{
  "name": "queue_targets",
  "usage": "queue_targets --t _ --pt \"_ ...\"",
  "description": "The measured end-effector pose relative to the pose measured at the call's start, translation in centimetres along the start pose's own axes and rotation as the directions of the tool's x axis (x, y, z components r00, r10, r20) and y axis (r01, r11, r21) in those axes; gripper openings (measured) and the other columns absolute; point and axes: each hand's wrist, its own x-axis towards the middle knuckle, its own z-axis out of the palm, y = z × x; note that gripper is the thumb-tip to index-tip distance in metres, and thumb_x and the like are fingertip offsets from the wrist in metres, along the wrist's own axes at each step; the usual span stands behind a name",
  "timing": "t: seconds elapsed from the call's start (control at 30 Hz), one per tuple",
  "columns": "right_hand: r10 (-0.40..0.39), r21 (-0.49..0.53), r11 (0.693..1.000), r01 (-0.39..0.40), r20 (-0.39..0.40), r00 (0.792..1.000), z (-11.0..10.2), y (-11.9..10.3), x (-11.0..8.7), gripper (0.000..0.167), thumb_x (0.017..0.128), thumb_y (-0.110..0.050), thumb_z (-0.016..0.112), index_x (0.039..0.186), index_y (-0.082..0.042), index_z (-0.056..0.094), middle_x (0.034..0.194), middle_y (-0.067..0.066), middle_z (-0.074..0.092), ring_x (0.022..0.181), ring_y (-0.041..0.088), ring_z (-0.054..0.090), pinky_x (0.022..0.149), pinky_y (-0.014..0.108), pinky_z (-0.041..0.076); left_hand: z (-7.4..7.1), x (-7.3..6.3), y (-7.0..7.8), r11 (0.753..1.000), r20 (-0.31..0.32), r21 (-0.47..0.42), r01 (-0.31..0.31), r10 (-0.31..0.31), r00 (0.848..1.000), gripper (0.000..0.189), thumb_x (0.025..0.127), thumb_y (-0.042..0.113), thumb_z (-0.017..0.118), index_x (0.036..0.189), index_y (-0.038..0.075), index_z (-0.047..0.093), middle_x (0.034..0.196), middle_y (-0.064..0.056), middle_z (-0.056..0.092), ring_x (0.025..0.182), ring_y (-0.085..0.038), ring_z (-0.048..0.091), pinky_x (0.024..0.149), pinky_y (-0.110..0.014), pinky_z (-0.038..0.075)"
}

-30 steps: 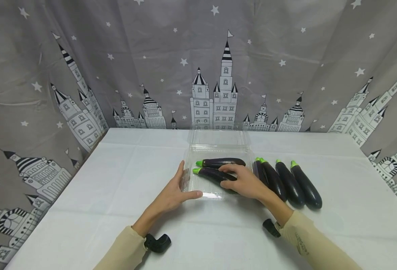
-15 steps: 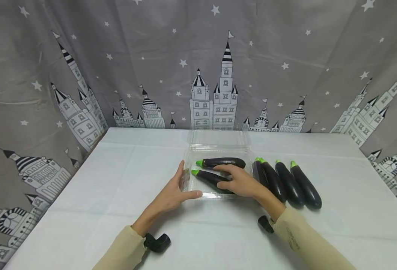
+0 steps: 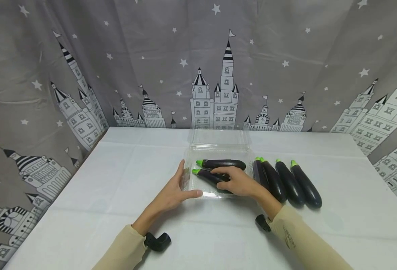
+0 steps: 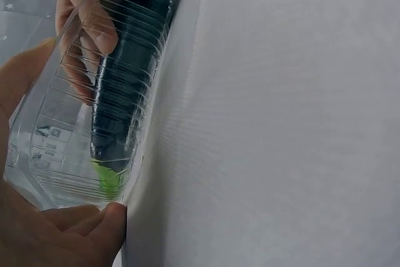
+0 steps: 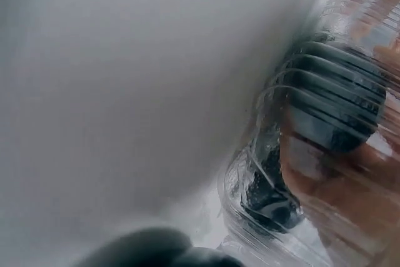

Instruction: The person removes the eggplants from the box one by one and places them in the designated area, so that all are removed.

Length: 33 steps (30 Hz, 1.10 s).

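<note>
A clear plastic clamshell container (image 3: 215,195) sits on the white table with its lid folded back. My left hand (image 3: 175,193) holds its left end, the thumb along the front wall and the fingers at the left side. My right hand (image 3: 237,182) is inside the container and grips the front eggplant (image 3: 205,176), covering its thick right end. Behind that lies another eggplant (image 3: 223,163), roughly parallel, with its green stem end also to the left. Through the clear wall in the left wrist view, the front eggplant (image 4: 122,104) shows with the right fingers (image 4: 100,29) against it.
Several more eggplants (image 3: 287,183) lie side by side just right of the container, stem ends away from me. The raised lid (image 3: 220,138) stands near the table's back edge. A grey curtain (image 3: 171,48) with castles and stars hangs behind.
My right hand has shifted a little to the left along the front eggplant, whose stem end has moved only slightly. The left hand has stayed at the container's left end.
</note>
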Motion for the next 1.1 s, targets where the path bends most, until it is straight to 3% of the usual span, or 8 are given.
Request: queue_targets --t 0.63,0.93,1.1 --pt "-0.01 0.002 1.0 0.01 -0.027 1.0 0.12 0.08 -0.12 0.043 0.09 -0.008 0.067 0.133 -0.007 0.062 0.135 0.01 0.059 0.126 0.029 0.051 0.101 0.051 0.043 0.13 0.3 -0.11 1.0 0.01 0.007 -0.01 0.009 1.0 0.123 0.079 0.042 0.082 0.159 0.012 -0.006 0.162 -0.019 0.015 0.148 -0.031 0.013 0.117 -0.052 0.011" --pt "-0.017 0.06 0.998 0.024 -0.11 0.994 0.15 0.27 -0.12 0.044 0.089 -0.007 0.069 0.132 -0.007 0.062 0.135 0.009 0.06 0.13 0.028 0.049 0.104 0.049 0.041 0.13 0.31 -0.09 1.0 0.013 -0.002 0.01 -0.01 1.0 0.122 0.079 0.04 0.082 0.159 0.013 -0.005 0.162 -0.018 0.015 0.146 -0.033 0.019 0.116 -0.05 0.017" --pt "0.017 0.096 0.995 -0.001 -0.158 0.987 0.15 0.22 -0.07 0.045 0.089 -0.008 0.07 0.133 -0.009 0.063 0.134 0.009 0.059 0.118 0.024 0.054 0.1 0.045 0.043 0.11 0.32 -0.15 1.0 0.015 -0.009 0.016 -0.016 1.0 0.123 0.078 0.042 0.082 0.159 0.014 -0.006 0.161 -0.018 0.016 0.146 -0.033 0.021 0.116 -0.048 0.019"
